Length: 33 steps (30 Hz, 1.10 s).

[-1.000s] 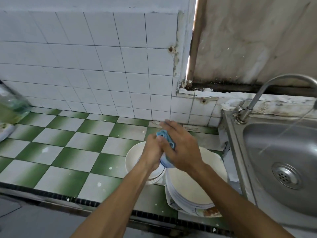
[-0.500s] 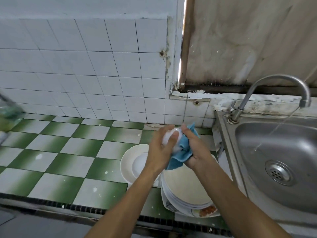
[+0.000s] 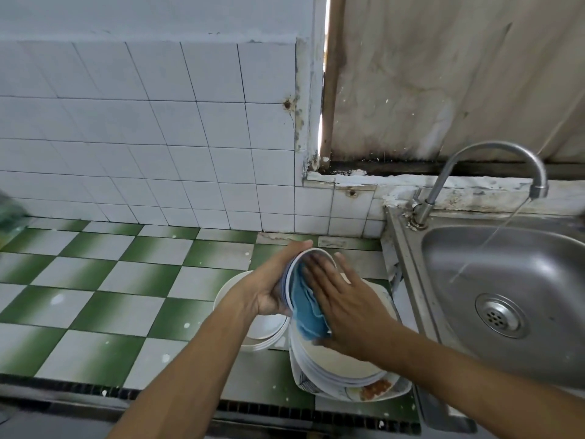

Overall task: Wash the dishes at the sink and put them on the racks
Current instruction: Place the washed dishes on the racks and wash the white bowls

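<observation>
The left hand [image 3: 269, 289] curls round a small bowl [image 3: 318, 257], tipped on edge over the plates [image 3: 335, 365]. The right hand [image 3: 345, 308], fingers flat, presses a blue cloth [image 3: 305, 308] into it. Wet glazed ware is likely slippery and breakable, so grip rim and base. The bottom plate [image 3: 376, 389] holds food scraps. The tap [image 3: 493, 150] runs into the sink [image 3: 506, 280].

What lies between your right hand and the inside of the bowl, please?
A blue cloth, which the right hand presses into the bowl; the head view shows it.
</observation>
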Each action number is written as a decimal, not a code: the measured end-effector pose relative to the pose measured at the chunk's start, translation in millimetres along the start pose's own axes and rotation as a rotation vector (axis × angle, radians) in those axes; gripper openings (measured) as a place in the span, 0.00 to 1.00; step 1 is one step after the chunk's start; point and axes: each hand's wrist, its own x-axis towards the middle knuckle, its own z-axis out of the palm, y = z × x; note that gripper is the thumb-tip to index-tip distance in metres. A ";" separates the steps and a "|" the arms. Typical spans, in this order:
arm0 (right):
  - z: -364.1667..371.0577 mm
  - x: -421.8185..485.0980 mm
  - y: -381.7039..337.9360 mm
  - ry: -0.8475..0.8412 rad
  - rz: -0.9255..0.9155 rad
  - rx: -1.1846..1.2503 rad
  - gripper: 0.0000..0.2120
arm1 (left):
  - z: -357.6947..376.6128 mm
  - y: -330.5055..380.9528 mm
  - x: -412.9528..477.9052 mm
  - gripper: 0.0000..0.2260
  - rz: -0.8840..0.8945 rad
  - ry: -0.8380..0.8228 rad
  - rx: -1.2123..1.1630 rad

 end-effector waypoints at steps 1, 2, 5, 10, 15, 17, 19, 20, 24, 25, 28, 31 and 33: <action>-1.4 2.8 -7.8 -0.078 0.074 -0.091 0.54 | 2.9 1.1 0.8 0.23 0.004 0.030 0.018; -1.1 5.5 -17.1 -0.137 0.138 -0.120 0.52 | 6.5 1.0 1.8 0.22 0.007 0.047 0.021; -0.5 10.1 -38.3 0.015 0.271 0.161 0.35 | 9.7 -5.1 5.1 0.23 0.019 0.068 -0.078; -16.4 4.6 -29.6 0.285 0.353 0.855 0.20 | -6.4 -6.4 8.0 0.33 0.004 0.067 -0.204; -47.0 13.0 4.0 0.375 0.734 1.711 0.12 | -9.3 -11.0 11.3 0.27 0.093 0.075 -0.202; -40.9 21.5 12.8 0.437 1.024 1.838 0.18 | 1.0 -14.3 8.8 0.19 0.160 0.089 -0.225; -28.2 28.2 15.6 0.553 1.298 1.948 0.18 | 9.5 -15.8 11.5 0.15 0.211 0.167 -0.255; -22.2 30.1 12.1 0.616 1.407 1.947 0.17 | 12.8 -17.5 17.1 0.14 0.216 0.210 -0.300; -10.4 31.3 -32.5 0.893 1.240 1.570 0.23 | 30.9 -21.3 32.5 0.16 0.198 0.293 -0.640; -6.6 29.1 -45.7 0.913 1.084 1.409 0.27 | 36.4 -22.2 32.9 0.14 0.215 0.313 -0.684; 15.1 18.1 -50.8 0.862 0.628 0.816 0.29 | 40.9 -24.5 34.0 0.10 0.293 0.381 -0.620; 9.1 14.9 -25.3 0.730 0.278 0.594 0.31 | 38.5 -26.8 19.4 0.14 0.332 0.167 -0.519; -4.3 18.0 -8.9 0.621 0.199 0.599 0.34 | 37.5 -30.9 11.6 0.09 0.391 0.094 -0.346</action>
